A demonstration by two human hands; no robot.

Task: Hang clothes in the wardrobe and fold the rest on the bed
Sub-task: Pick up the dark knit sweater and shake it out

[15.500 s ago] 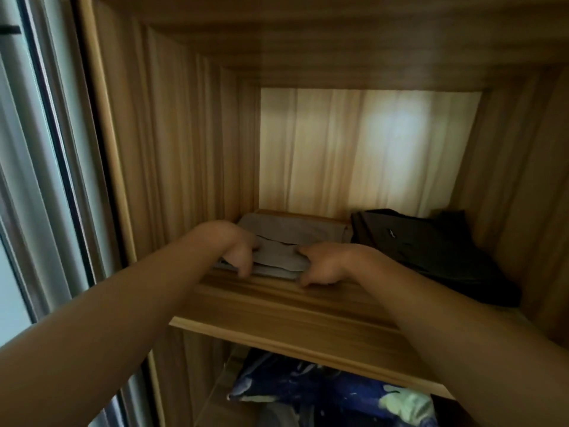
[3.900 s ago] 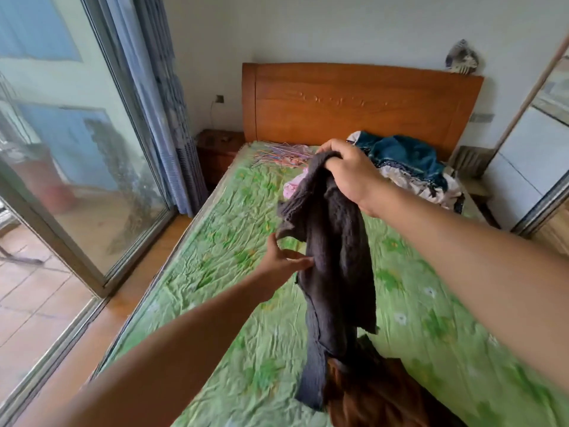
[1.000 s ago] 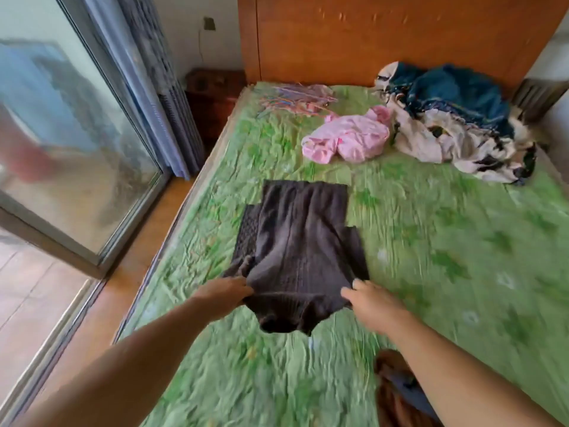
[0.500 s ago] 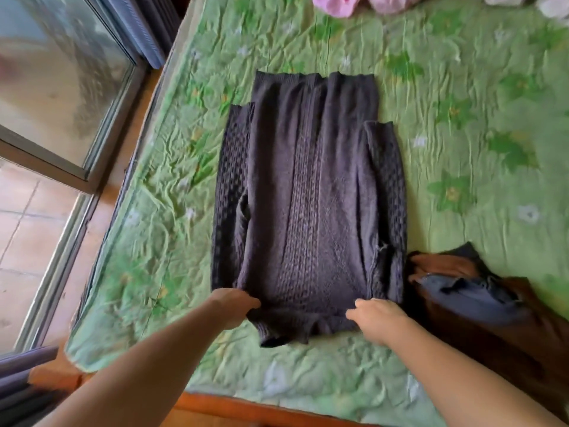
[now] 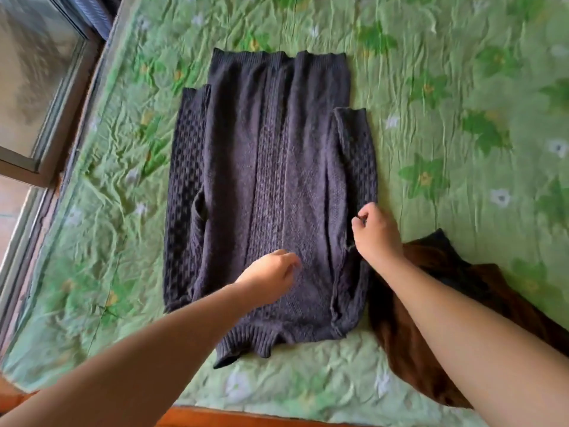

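Glazing of a sliding door (image 5: 27, 87) bounds the left side, with the bed's (image 5: 462, 87) left edge just beside it and only a narrow strip of green sheet (image 5: 123, 186) between that edge and the work. Dark knit sweater (image 5: 271, 167) lies flat toward the near-left corner, long axis running from near edge to far, ribbed neck nearest the wooden frame (image 5: 246, 419). Left sleeve (image 5: 184, 180) is laid straight along the body's left flank. Left hand (image 5: 268, 278) sits over the lower middle of the body; its fingers (image 5: 289, 263) are loosely bent and blurred, gripping nothing that shows. Right sleeve (image 5: 357, 155) lies along the right flank, and the right hand (image 5: 378, 238) is on its outer edge, fingers curled tight and apparently pinching the knit. Judgement: the next fold goes leftward across the body, so the right hand is placed for it and the left must clear. Brown garment (image 5: 409, 334) touches the sweater's near-right corner and could drag; beyond it, open sheet extends rightward.
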